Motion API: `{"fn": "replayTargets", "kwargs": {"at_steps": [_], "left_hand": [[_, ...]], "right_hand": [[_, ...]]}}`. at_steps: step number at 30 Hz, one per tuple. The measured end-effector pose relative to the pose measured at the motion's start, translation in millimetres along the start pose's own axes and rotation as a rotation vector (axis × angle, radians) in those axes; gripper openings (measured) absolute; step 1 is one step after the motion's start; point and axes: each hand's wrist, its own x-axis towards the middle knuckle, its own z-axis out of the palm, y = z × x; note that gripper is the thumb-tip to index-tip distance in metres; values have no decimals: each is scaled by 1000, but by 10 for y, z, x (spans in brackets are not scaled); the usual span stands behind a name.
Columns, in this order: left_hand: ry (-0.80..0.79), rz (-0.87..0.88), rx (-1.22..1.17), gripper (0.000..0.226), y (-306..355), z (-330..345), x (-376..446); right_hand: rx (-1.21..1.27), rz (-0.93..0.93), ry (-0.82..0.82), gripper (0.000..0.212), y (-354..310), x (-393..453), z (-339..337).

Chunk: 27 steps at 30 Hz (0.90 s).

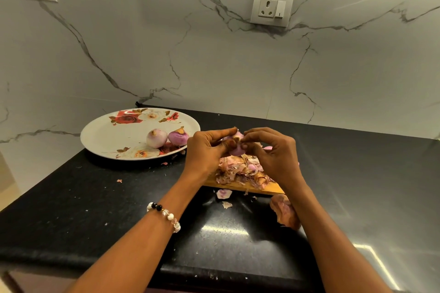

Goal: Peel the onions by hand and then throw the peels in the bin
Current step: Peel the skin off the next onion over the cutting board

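Onion, small and purple, is held up between both hands just above the wooden board, which serves as the landmark here. Left hand is curled shut around the bulb w/ thumb and forefinger wrapping it; right hand pinches at its top w/ fingertips closed, apparently on a flap of dry skin, though the exact pinch is partly hidden. On the board, directly below the hands, sits a heap of peels, pink and papery. A few stray scraps and one big curled peel lie on the black counter just in front of the board, nearer the person. Left of the board is a floral plate w/ two more onions, approx. peeled, touching each other. No bin in view. Judgement: the bulb is light, firm and slick once bare, so cradle it in the palm; the skin is brittle and tears easily, so best taken at the tip or root end and pulled down in strips.
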Motion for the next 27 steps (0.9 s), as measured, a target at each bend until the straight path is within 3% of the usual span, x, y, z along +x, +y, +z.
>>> {"fn": "replayTargets", "kwargs": {"at_steps": [10, 18, 22, 27], "left_hand": [[-39, 80, 177, 33, -16, 8, -19], [-48, -50, 83, 30, -9, 0, -12], [-11, -139, -86, 29, 38, -43, 27], [-21, -122, -141, 32, 63, -51, 33]], "right_hand": [[-210, -63, -212, 14, 7, -13, 45], [-184, 23, -360, 20, 49, -23, -9], [-100, 51, -331, 27, 37, -21, -53], [1, 116, -143, 22, 22, 10, -97]]}}
